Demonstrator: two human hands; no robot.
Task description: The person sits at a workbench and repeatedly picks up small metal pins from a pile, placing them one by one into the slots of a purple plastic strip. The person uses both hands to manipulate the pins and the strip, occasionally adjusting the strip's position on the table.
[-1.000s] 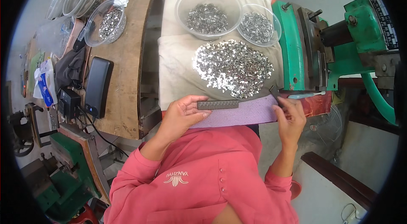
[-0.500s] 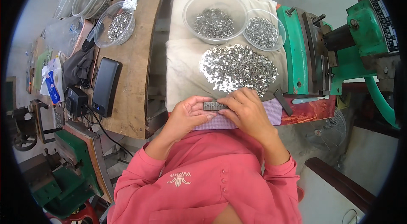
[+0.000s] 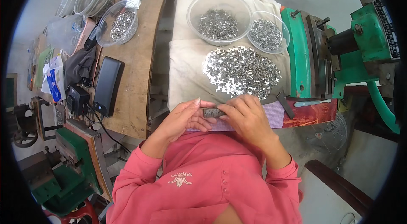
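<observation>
A small grey metal block (image 3: 212, 112) with a row of slots or teeth along it is held near the front edge of the cloth-covered table. The fingers and thumb of my right hand (image 3: 247, 118) are closed on its right end, hiding that part. Around the left end, my left hand (image 3: 180, 119) is spread, thumb raised and fingers beneath, close to the block or lightly touching it. Just beyond lies a wide heap of small shiny metal pieces (image 3: 243, 71). Whether tiny pieces sit in the slots is too small to tell.
Behind the heap stand a large clear tub (image 3: 218, 0) and a smaller clear tub (image 3: 286, 39) of metal parts. A green press (image 3: 299, 54) is at right, near a dark flat bar (image 3: 285, 105) and a pale-handled tool (image 3: 311, 102). On the left wooden bench (image 3: 131, 92) lies a black power bank (image 3: 109, 84).
My left thumb has lifted off the block and its fingers have loosened and spread. My right hand keeps its hold. The whole view has shifted slightly.
</observation>
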